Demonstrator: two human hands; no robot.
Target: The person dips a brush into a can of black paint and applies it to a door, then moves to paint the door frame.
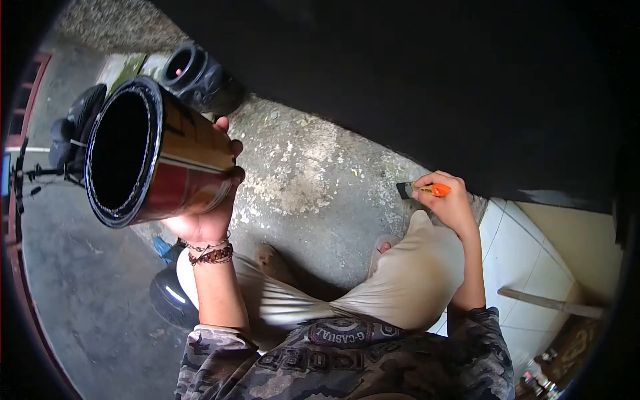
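My left hand (207, 217) is wrapped around a paint can (193, 143), holding it up on the left. The can is tilted so its open mouth faces left; dark paint coats the rim and the inside looks black. Fingertips on the can's far side carry dark smudges. Over on the right, my right hand (450, 199) grips a paintbrush (437, 191) by its orange handle. The brush's dark bristles point left, close to the lower edge of a large black panel (427, 73).
Rough, paint-flecked concrete (300, 167) lies below, with my bent knees over it. Behind the can stands a black rounded container (207, 83). A black helmet-like object (170, 297) is by my left leg. White tiles (523, 250) and a wooden stick (547, 301) are at right.
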